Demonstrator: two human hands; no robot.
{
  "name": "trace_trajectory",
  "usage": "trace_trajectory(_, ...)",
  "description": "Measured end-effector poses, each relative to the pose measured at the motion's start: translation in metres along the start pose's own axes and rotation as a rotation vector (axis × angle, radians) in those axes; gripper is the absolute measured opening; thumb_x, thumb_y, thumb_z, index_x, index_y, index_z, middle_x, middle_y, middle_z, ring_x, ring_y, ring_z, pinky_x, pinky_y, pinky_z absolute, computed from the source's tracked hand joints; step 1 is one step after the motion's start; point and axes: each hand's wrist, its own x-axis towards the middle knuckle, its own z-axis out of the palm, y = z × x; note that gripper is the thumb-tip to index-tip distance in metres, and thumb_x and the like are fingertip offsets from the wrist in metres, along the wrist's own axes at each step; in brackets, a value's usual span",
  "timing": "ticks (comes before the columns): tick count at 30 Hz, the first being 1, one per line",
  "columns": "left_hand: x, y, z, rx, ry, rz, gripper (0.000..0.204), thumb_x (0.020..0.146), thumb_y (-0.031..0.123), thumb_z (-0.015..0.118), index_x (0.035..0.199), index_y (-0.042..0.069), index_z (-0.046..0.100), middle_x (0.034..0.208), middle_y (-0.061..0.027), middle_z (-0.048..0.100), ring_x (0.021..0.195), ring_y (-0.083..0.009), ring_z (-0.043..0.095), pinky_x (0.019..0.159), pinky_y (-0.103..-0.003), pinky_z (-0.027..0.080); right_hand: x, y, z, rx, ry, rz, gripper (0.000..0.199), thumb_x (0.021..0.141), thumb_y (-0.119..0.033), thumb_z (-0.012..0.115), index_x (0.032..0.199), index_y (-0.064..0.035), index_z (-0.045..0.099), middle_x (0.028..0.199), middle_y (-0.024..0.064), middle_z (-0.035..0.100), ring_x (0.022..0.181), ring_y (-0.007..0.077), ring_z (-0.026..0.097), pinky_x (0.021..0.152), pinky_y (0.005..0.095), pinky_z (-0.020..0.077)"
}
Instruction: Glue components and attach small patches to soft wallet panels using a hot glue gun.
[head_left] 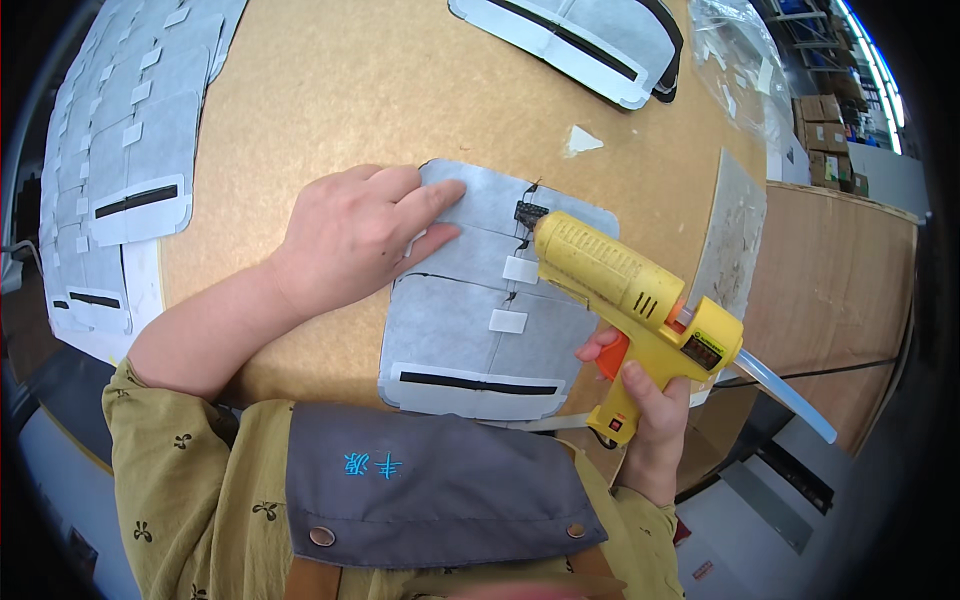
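Grasping the glue gun [610, 285], the right hand [655, 420] is holding it over the gray panel [440, 335]. The loose left hand [350, 230] is touching the panel's top left; a gun slip could burn it.

The left hand [360, 230] rests its fingertips on the far left part of a grey panel [440, 325], while the right hand [660, 425] grips a yellow glue gun [605, 270], its nozzle over the panel to the right of the left hand. Left of that hand lie more panels [155, 150]; beyond the right hand are a white scrap [583, 140] and another panel [585, 40] on the table [320, 90].
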Motion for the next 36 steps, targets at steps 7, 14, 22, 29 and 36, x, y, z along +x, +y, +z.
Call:
trace_trajectory(7,0.002,-0.001,0.003,0.001,0.007,0.016,0.033,0.08,0.025,0.079,0.111,0.017,0.07,0.07,0.0001,0.053,0.061,-0.0169,0.058,0.051,-0.032,0.047,-0.004,-0.001,0.0,-0.003,0.062,0.007,0.038,0.093,-0.007,0.062,0.129,0.004,0.055,0.112,0.0158,0.067,0.102,0.0247,0.067,0.08,0.0317,0.0517)
trace_trajectory(14,0.002,-0.001,0.002,-0.004,0.004,0.008,0.032,0.08,0.025,0.079,0.11,0.017,0.071,0.071,0.0005,0.054,0.061,-0.0166,0.058,0.051,-0.031,0.047,-0.001,0.002,0.001,0.004,0.054,-0.013,0.039,0.093,-0.007,0.062,0.129,0.0041,0.054,0.11,0.0158,0.068,0.101,0.0242,0.067,0.079,0.0317,0.0515)
trace_trajectory(22,0.003,-0.001,0.002,-0.019,0.009,0.005,0.032,0.08,0.024,0.079,0.109,0.016,0.071,0.07,0.0011,0.054,0.061,-0.0159,0.058,0.051,-0.031,0.047,0.003,0.005,0.001,0.022,0.065,-0.012,0.039,0.092,-0.007,0.061,0.128,0.0051,0.054,0.109,0.0159,0.067,0.1,0.0247,0.068,0.078,0.0318,0.0514)
trace_trajectory(29,0.003,-0.001,0.004,-0.02,0.013,0.009,0.032,0.08,0.024,0.079,0.109,0.016,0.071,0.069,0.0014,0.054,0.061,-0.0155,0.058,0.051,-0.031,0.046,0.002,0.008,0.0,0.045,0.114,0.006,0.038,0.092,-0.008,0.061,0.126,0.006,0.055,0.108,0.0161,0.068,0.097,0.0248,0.068,0.078,0.0315,0.0509)
trace_trajectory(36,0.004,0.0,0.002,-0.027,0.007,0.007,0.031,0.079,0.024,0.079,0.109,0.017,0.071,0.069,0.0014,0.053,0.06,-0.0157,0.058,0.05,-0.031,0.046,0.008,0.008,0.003,0.067,0.076,-0.033,0.035,0.092,-0.011,0.063,0.122,0.0064,0.058,0.105,0.0171,0.069,0.096,0.0241,0.068,0.078,0.031,0.0507)
